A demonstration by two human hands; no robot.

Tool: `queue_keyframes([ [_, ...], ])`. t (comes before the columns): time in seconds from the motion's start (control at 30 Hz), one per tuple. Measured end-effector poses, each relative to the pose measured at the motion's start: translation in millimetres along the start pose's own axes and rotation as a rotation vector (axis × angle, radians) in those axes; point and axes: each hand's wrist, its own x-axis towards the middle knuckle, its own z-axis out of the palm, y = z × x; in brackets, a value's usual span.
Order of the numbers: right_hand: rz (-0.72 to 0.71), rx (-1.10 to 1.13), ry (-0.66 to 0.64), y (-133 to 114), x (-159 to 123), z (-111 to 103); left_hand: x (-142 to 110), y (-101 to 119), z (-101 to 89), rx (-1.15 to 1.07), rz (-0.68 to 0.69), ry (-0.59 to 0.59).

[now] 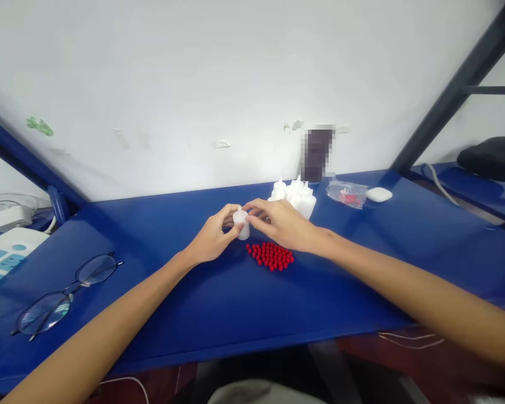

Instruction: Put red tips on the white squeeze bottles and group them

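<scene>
forearms (126, 308) angle toward a white bottle (244, 230), left hand (214, 235) clasping it, right hand (283, 223) touching, grip unclear.

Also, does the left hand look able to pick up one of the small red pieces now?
Probably not at this moment: the left hand holds the white bottle. The way looks free, though: the small red pieces lie close by on the blue table.

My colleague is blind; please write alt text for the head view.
A person's left hand holds a small white bottle at a blue table, the right hand at its top. Small red pieces lie clustered nearby; more white bottles are farther back, eyeglasses at left.
</scene>
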Motion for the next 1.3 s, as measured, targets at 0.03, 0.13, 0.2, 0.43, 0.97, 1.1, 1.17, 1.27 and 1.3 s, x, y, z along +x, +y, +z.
queue_keyframes([
  [0.03, 0.021, -0.018, 0.016, 0, 0, 0, -1, -2, -2.4, 0.013, -0.013, 0.023],
  [0.13, 0.096, -0.129, 0.042, -3, -3, 1, -3, -8, -8.0, 0.028, -0.048, 0.08],
  [0.2, 0.089, -0.185, 0.011, -6, -5, 3, -4, -11, -9.5, 0.017, -0.048, 0.101],
  [0.43, -0.031, -0.269, -0.177, -11, -2, 11, -8, -11, -10.4, 0.054, -0.024, 0.115],
  [0.97, 0.054, -0.683, -0.136, -22, -13, 33, -13, -3, -11.4, 0.47, 0.093, 0.086],
  [1.1, 0.039, -0.659, -0.119, -21, -13, 39, -11, -4, -10.5, 0.492, 0.098, 0.066],
  [1.17, 0.02, -0.622, -0.082, -19, -12, 40, -11, -3, -9.9, 0.489, 0.101, 0.056],
  [1.27, -0.015, -0.499, 0.069, -16, -11, 38, -13, -1, -9.1, 0.425, 0.104, 0.039],
  [1.3, -0.031, -0.437, 0.128, -15, -11, 37, -14, 0, -8.7, 0.394, 0.108, 0.03],
])
